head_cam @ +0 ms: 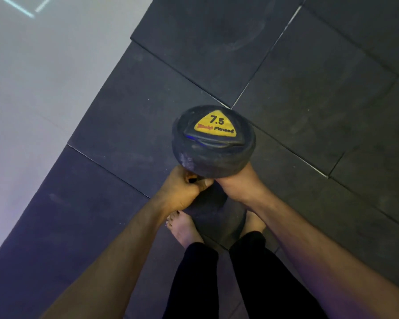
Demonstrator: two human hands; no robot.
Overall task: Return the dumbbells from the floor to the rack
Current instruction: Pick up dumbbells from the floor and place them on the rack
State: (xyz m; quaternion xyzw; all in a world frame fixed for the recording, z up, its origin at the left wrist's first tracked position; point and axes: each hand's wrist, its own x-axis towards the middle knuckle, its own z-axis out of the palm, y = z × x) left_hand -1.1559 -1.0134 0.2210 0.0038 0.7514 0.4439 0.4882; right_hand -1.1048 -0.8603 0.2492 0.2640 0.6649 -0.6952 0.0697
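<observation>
- Looking down, you see the dumbbell (213,140) held on end above dark rubber floor mats (320,88), whose seams run diagonally around it.
- Left of the dumbbell, the mats end at a straight edge against a pale smooth floor (32,77); right of it and beyond it, the matting lies bare.
- Your bare feet (184,229) stand on the mats just below the dumbbell, black trouser legs (194,279) above them.
- Your left hand (182,189) and right hand (237,183) both curl round the handle directly under the upper head, which hides most of the fingers.
- The lower head (217,215) shows dimly between your wrists.
- A yellow triangular label (214,125) on the upper head reads "7.5" and "Fitness"; the red word before it is too blurred to read.
</observation>
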